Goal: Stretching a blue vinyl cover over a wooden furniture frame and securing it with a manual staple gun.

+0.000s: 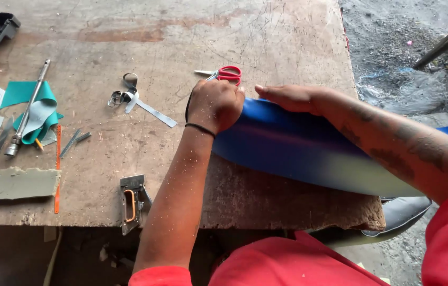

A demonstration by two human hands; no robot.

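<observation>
The left hand (216,104) is closed in a fist on the far left end of the blue sheet (293,145), which lies across the right side of the wooden table (266,42). The right hand (287,97) rests flat and open on the sheet's far edge, just beside the left. Red-handled scissors (224,73) lie just beyond both hands, and a staple gun (134,202) sits at the near edge.

Curved blue sheet (298,143) across the worn table's right edge
</observation>
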